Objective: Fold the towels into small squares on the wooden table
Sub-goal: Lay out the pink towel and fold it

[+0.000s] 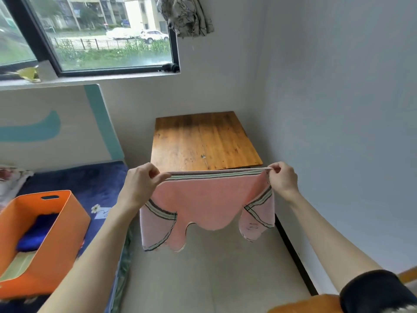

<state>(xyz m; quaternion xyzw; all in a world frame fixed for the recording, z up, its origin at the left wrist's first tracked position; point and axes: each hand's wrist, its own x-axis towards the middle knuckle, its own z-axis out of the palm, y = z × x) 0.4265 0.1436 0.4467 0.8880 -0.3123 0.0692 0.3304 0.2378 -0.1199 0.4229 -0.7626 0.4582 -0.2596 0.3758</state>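
Note:
A pink towel with grey, white and green striped borders hangs in the air, doubled over, just in front of the wooden table. My left hand pinches its top edge at the left corner. My right hand pinches the top edge at the right corner. The top edge is stretched taut between them, and the loose ends droop below. The near edge of the table is hidden behind the towel.
An orange bin holding a dark blue towel sits on a navy bed cover at the left. The table stands in a corner, with a grey wall at the right and a window behind. Pale floor lies below the towel.

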